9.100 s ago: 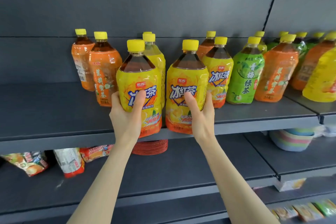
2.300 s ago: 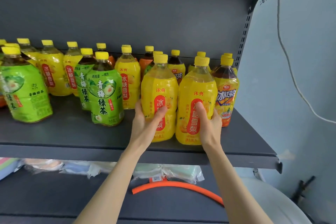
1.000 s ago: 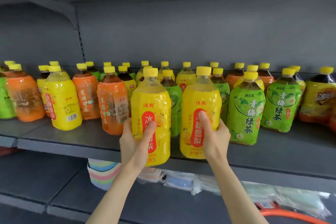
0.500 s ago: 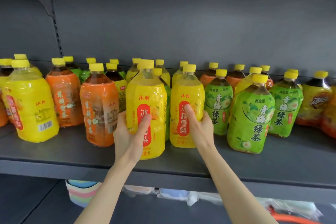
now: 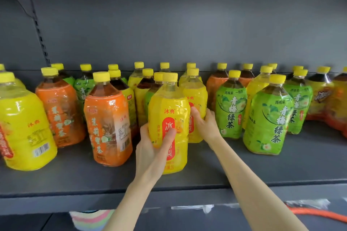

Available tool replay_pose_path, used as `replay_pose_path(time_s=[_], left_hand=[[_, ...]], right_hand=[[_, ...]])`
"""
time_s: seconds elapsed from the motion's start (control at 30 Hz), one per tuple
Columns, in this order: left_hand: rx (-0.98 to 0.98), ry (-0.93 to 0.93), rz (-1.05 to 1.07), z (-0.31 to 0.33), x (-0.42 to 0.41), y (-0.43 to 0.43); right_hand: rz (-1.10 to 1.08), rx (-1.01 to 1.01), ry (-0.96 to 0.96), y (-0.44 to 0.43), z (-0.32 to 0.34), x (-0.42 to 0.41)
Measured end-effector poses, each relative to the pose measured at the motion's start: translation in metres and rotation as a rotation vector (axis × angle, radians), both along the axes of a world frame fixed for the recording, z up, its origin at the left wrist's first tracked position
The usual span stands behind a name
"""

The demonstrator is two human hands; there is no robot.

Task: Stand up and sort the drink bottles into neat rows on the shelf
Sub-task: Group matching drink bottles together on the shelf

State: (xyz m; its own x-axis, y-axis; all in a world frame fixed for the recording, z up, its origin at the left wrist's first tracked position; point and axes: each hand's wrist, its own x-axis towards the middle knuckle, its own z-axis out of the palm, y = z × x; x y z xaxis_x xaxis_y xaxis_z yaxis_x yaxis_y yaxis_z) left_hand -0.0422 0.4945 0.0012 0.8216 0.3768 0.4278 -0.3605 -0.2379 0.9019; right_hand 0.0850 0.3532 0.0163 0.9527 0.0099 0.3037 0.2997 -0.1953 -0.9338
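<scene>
Plainly these are big, full plastic bottles, so each one probably weighs a fair bit and wants a whole-hand grip rather than a pinch. The glossy shrink labels look slick, and the thin walls would likely give a little under a hard squeeze. The lower body, where the sides run straight, seems the safest place to hold. The neck under the cap is the other option.

The left hand [image 5: 152, 148] grips the near bottle [image 5: 169, 107], a yellow one, low on its body. The thumb lies across the red label and the fingers curl round the 9 o'clock side. This bottle is upright near the front of the shelf [image 5: 244, 170], but I cannot tell whether its base rests on the shelf or hangs just above it.

The right hand [image 5: 206, 125] grips the far bottle [image 5: 195, 95], also yellow, at about 1 o'clock from the near one and half hidden behind it. The fingers wrap its 3 o'clock side at mid-height.

An orange bottle [image 5: 107, 118] stands at 9 o'clock, just beside the near bottle. A green bottle [image 5: 268, 118] stands at 3 o'clock, apart from both hands.
</scene>
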Motion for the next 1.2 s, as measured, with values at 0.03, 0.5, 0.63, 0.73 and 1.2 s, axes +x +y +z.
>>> replay_pose_path(time_s=[0.03,0.5,0.63,0.73,1.2], left_hand=[[0.01,0.007,-0.002,0.0,0.0,0.0],[0.479,0.04,0.058,-0.004,-0.001,-0.008],[0.449,-0.046,0.283,-0.002,0.001,-0.005],[0.36,-0.107,0.349,-0.002,0.008,0.002],[0.313,0.001,0.368,0.008,0.032,0.017]], right_hand=[[-0.004,0.0,-0.019,0.001,0.001,0.001],[0.423,0.192,-0.087,-0.019,-0.007,-0.084],[0.433,0.236,-0.048,-0.016,-0.007,-0.084],[0.381,0.236,-0.041,-0.016,-0.008,-0.08],[0.373,0.244,-0.044,-0.013,-0.015,-0.071]])
